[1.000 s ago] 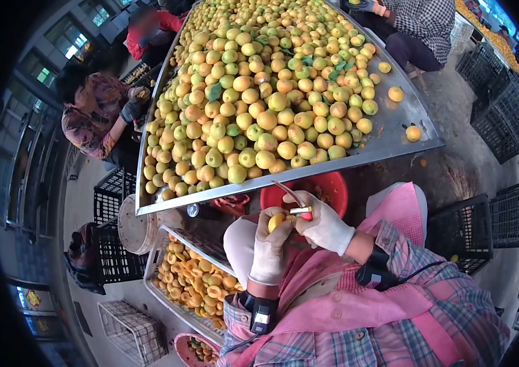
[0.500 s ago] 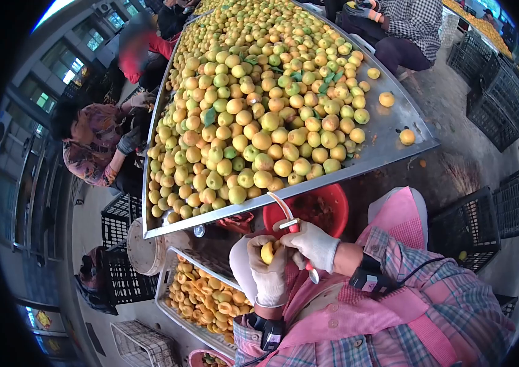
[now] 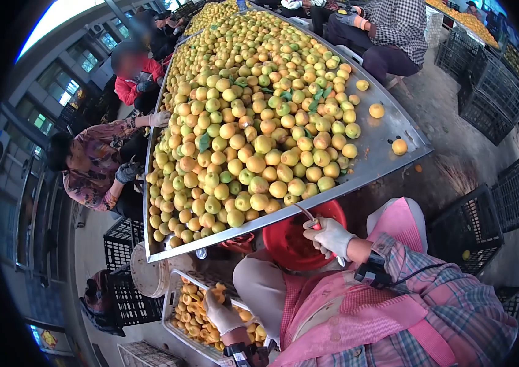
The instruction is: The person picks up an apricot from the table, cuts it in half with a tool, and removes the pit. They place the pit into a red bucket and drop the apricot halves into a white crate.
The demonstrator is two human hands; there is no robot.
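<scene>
Red-handled, with a thin curved metal blade, the pitting knife (image 3: pixel 312 221) sits clenched in your gloved right hand (image 3: pixel 331 237), just above the round red plastic basin (image 3: pixel 290 244) between your knees. Your gloved left hand (image 3: pixel 221 311) is lowered onto the pile of halved orange apricots (image 3: pixel 195 315) in the shallow metal tray (image 3: pixel 171 300) by your left leg; its fingers curl over the fruit, though I cannot tell whether they grip a piece. Those halves look soft, wet and slippery, so I judge you should pinch them lightly by the skin side. Beyond your knees, the tilted steel worktop (image 3: pixel 388 137) carries a heap of whole yellow-green apricots (image 3: pixel 253 128). Black plastic crates (image 3: pixel 480 226) stand to your right, and other seated people work along the far edges.
</scene>
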